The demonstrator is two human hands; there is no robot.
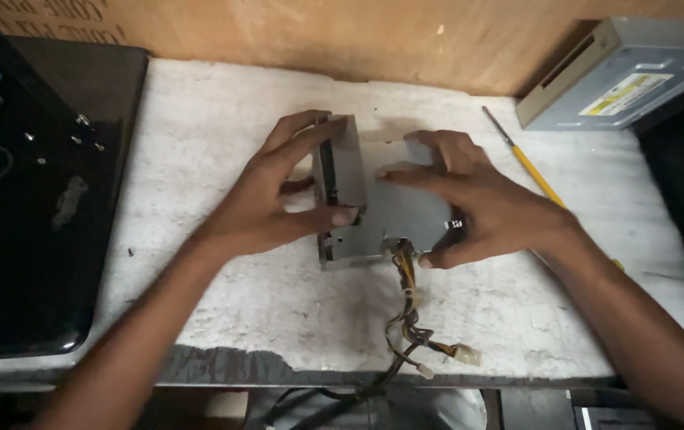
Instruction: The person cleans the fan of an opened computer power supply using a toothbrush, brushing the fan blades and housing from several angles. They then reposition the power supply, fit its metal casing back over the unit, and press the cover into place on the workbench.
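cable bundle (pixel 408 318) trails over tabletop (pixel 222 302) edge | left hand (pixel 278 191) grips small grey box (pixel 342 171) | right hand (pixel 477 199) steadies metal power-supply case (pixel 394 219), mid-tabletop

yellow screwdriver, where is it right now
In the head view the yellow screwdriver lies on the white table, right of the right hand, below the grey optical drive.

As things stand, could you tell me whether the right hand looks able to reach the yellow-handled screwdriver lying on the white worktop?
Probably yes: the yellow-handled screwdriver lies just beyond the right hand, on bare white worktop with nothing between them. That hand would first have to let go of the grey metal box.
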